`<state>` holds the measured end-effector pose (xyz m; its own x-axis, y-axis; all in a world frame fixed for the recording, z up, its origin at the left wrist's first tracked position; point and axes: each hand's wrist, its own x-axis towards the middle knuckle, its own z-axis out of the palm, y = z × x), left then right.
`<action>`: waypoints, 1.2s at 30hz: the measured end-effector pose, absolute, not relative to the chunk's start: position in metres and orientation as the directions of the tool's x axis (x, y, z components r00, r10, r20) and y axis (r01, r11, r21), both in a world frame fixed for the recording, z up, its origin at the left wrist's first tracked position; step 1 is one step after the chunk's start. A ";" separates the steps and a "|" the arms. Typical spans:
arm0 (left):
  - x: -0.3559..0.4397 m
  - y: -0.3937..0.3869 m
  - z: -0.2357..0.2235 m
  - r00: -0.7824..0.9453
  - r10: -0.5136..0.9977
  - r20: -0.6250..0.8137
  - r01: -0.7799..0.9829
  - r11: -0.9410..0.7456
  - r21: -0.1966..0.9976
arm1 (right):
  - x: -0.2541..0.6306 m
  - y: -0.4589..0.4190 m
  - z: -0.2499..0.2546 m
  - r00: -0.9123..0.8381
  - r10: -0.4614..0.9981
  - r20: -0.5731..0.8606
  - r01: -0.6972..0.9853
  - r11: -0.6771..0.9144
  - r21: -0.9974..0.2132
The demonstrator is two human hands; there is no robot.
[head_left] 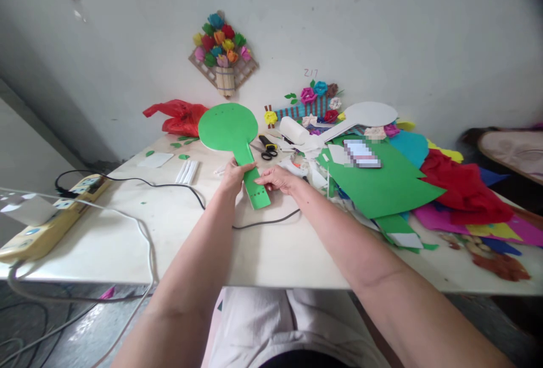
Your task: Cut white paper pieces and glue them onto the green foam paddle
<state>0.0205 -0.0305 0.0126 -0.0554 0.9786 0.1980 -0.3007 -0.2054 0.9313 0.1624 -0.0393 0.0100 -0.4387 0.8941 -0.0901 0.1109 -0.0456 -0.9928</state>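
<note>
A green paddle-shaped cutout point(228, 126) with a round head and a long straight handle lies in front of me, its head pointing away. Small dark marks or holes run across the near end of the handle, and a few more show near the top of the head. My left hand point(234, 177) grips the handle from the left, thumb on top. From the right, my right hand point(275, 180) is closed at the handle's edge, fingertips pressed together there. Just beyond the handle, black-handled scissors point(268, 155) lie beside a yellow-and-black utility knife point(267, 143).
White sticks point(187, 172) and a power strip point(55, 215) are on the left. A black cable point(267, 224) crosses the table near my wrists. Right of me, green sheets point(382, 187), a phone point(362, 154), a white paddle-shaped cutout point(371, 113) and red crepe paper point(462, 190) pile up.
</note>
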 end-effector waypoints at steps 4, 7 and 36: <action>0.022 -0.031 0.012 -0.059 0.977 0.206 -0.291 -0.214 0.932 | 0.162 -0.040 0.010 -0.438 0.890 -0.127 0.137 -0.074 -0.988; 0.024 -0.031 0.012 -0.057 0.977 0.205 -0.302 -0.213 0.929 | 0.163 -0.041 0.011 -0.442 0.888 -0.127 0.151 -0.066 -0.986; 0.025 -0.033 0.011 0.044 0.977 0.206 -0.307 -0.184 0.934 | 0.159 -0.043 0.021 -0.260 0.965 0.032 0.179 0.081 -0.980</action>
